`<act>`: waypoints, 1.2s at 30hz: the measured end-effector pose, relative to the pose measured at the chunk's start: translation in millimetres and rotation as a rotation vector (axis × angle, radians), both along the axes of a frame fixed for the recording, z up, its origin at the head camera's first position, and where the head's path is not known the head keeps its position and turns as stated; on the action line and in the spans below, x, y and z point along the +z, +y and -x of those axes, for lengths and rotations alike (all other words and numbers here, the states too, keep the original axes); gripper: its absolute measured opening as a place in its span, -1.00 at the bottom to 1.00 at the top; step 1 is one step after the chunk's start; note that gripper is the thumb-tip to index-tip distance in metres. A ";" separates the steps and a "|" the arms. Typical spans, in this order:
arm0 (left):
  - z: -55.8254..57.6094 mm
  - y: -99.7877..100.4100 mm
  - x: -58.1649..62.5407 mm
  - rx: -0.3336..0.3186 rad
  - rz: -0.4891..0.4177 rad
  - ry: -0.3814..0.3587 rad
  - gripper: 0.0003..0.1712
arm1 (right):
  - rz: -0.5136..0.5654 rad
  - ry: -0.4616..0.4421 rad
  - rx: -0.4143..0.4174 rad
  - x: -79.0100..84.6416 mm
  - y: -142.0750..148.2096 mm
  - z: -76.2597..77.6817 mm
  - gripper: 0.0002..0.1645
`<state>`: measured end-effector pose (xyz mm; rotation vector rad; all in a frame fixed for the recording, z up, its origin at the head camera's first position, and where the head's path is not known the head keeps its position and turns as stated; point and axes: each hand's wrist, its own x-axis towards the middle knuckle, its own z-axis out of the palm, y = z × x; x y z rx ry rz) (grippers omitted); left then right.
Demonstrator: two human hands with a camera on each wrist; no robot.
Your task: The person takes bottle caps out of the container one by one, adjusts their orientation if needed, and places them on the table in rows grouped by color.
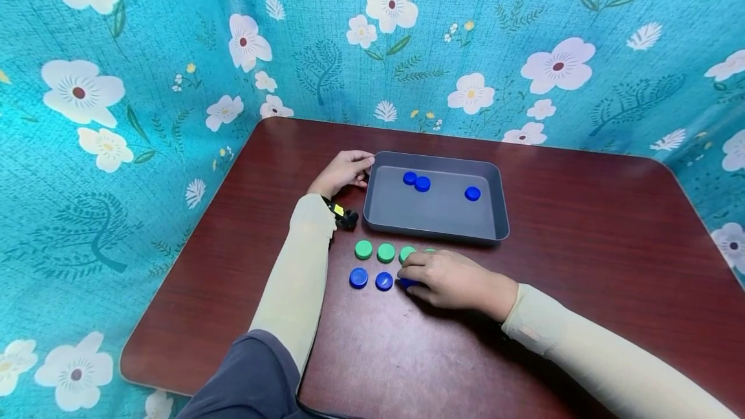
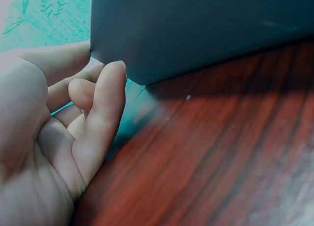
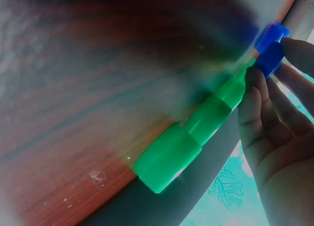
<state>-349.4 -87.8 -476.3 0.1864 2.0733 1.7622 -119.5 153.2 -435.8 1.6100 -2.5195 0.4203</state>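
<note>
A grey tray (image 1: 431, 233) stands on the table, with my left hand (image 1: 345, 170) gripping its left rim near the far corner. In the left wrist view, the left fingers (image 2: 110, 88) are curled beside the wall of the tray (image 2: 196, 35). My right hand (image 1: 445, 280) pinches a blue bottle cap (image 3: 269, 59) at the right end of the near row. Two more blue caps, one outermost (image 1: 358, 278) and one beside it (image 1: 384, 281), lie to its left. Behind runs a row of green caps (image 1: 385, 252), partly covered by the right hand.
Inside the tray lie three blue caps: two close together (image 1: 421, 183) on the left and one (image 1: 473, 193) on the right. The brown table (image 1: 582, 225) meets a blue flowered curtain (image 1: 326, 31) at its back and left.
</note>
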 end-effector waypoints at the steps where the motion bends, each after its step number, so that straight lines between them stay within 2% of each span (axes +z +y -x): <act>1: -0.1 -0.2 0.1 0.001 0.002 -0.001 -0.64 | -0.004 -0.002 -0.003 -0.3 -0.1 0.0 -0.72; 12: -0.2 -0.4 3.3 0.008 0.005 -0.006 -0.62 | -0.041 -0.012 -0.020 -1.3 -3.0 -1.4 -0.73; 22: 0.3 -0.4 1.8 0.006 0.009 -0.006 -0.62 | -0.079 -0.048 0.006 -0.3 -5.3 -3.7 -0.72; 36: -0.6 -0.2 1.9 0.004 0.003 -0.002 -0.62 | -0.073 -0.048 0.001 -1.5 -5.1 -4.0 -0.69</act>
